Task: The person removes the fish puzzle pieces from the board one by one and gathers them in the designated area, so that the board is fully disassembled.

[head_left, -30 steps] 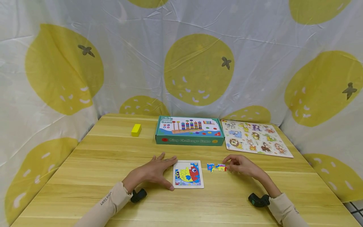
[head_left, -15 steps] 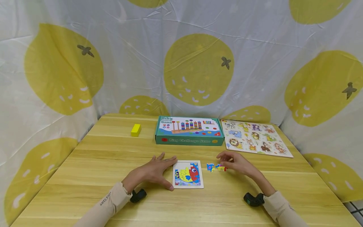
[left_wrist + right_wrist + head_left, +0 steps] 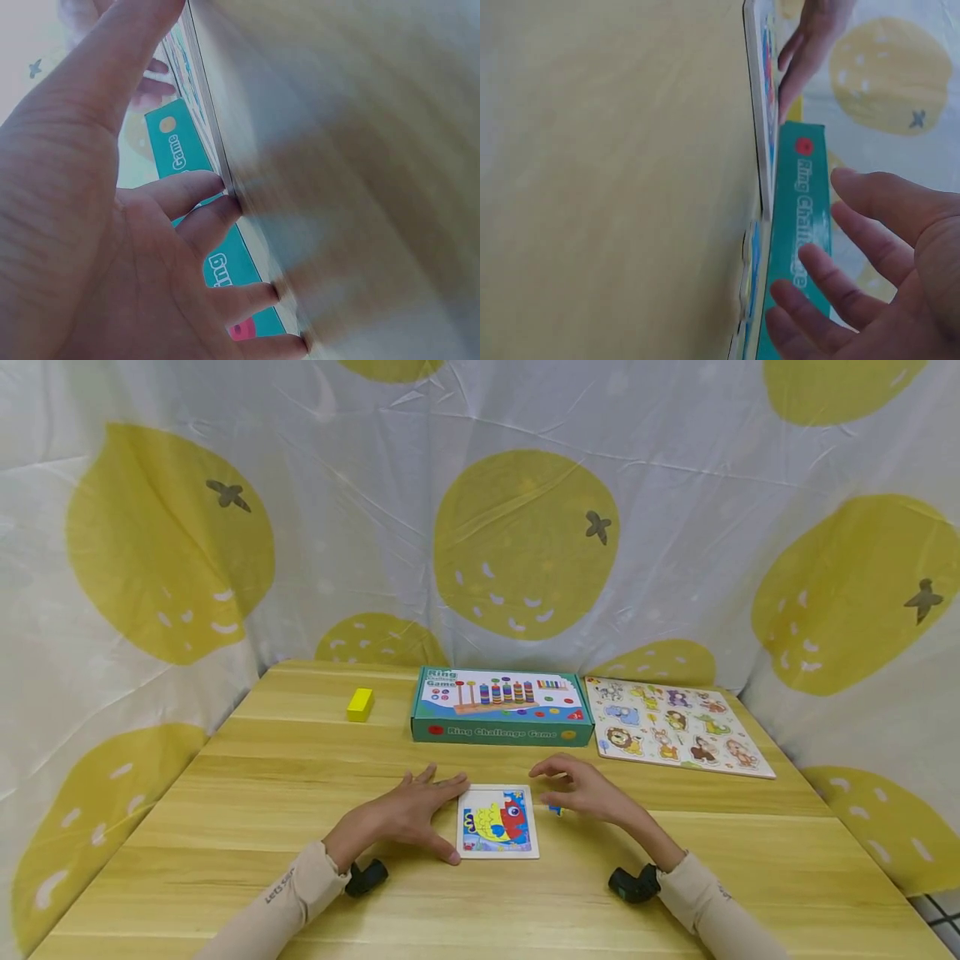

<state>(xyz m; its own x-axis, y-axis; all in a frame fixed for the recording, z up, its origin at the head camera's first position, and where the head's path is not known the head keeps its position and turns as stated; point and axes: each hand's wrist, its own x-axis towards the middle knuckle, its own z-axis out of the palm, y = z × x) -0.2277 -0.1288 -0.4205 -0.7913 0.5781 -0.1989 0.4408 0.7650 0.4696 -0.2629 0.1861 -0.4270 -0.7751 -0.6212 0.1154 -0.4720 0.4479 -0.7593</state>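
Observation:
A small square jigsaw tray (image 3: 498,854) with a red, yellow and blue fish picture lies flat on the table; its upper left part shows bare white. My left hand (image 3: 407,814) rests spread on the table along the tray's left side, thumb and index finger against its edge. My right hand (image 3: 588,793) hovers just right of the tray, fingers loosely bent and apart. Nothing sits between them in the right wrist view. Beneath this hand, one blue jigsaw piece (image 3: 555,810) peeks out. The right wrist view has loose pieces (image 3: 752,259) lying on the table below the fingers.
Behind the tray stands a green Ring Challenge Game box (image 3: 502,732). An animal peg puzzle board (image 3: 686,727) lies to its right, and a yellow block (image 3: 360,703) to its left. A lemon-print curtain (image 3: 525,543) closes off the back and sides.
My right hand has moved left from the outer side of the loose pieces, over them and towards the tray, now hiding most of them. The left hand and tray have stayed still.

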